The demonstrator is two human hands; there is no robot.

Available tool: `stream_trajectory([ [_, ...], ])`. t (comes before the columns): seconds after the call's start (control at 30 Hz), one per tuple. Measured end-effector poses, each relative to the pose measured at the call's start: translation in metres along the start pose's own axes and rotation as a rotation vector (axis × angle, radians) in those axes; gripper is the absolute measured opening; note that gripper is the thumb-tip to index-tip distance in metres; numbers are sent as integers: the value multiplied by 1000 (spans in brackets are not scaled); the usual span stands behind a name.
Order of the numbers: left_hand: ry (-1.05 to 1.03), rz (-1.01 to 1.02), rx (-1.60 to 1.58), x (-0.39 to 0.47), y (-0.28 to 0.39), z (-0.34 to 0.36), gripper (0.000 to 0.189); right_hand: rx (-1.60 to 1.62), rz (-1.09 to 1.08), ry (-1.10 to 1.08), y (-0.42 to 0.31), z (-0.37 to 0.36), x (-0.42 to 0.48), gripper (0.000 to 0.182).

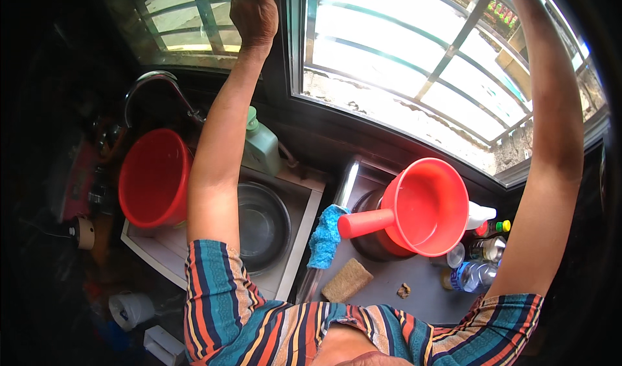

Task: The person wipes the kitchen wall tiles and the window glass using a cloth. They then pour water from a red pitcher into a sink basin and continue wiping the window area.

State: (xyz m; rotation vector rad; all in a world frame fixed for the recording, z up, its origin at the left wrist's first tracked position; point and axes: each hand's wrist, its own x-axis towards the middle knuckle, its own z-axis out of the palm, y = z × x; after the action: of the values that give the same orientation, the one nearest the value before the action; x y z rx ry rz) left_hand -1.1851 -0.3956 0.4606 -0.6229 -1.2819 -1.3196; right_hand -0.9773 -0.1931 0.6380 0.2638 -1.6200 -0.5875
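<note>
My left hand (255,16) is raised against the sliding window, beside the dark upright window frame (283,59). Its fingers curl around a dark object cut off by the top edge, too little of which shows to name it. My right forearm (554,89) reaches up along the window's right side, and the hand itself is out of view. Between the two arms is the bright window opening (379,40), crossed by metal bars (452,50) on the outside.
Below my left arm, a red plastic basin (153,179) and a dark round basin (262,227) sit at the sink (296,268) under a curved faucet (153,76). A green pump bottle (260,147) stands behind. Rightward are a red dipper (430,205), blue cloth (324,239), sponge (347,281) and several bottles (474,276).
</note>
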Motion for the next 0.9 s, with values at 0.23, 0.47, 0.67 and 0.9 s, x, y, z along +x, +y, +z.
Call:
stream_trajectory([
  [0.23, -101, -141, -47, 3, 23, 5, 39, -121, -212, 67, -22, -11, -24, 25],
  [0.47, 12, 25, 51, 1, 2, 6, 43, 41, -443, -336, -107, -20, -190, 30],
  [0.67, 17, -43, -35, -8, 5, 15, 45, 157, -864, -485, -102, -30, -196, 23],
  [0.9, 11, 33, 85, -4, -11, -1, 39, 95, -461, -267, -14, 15, -53, 15],
])
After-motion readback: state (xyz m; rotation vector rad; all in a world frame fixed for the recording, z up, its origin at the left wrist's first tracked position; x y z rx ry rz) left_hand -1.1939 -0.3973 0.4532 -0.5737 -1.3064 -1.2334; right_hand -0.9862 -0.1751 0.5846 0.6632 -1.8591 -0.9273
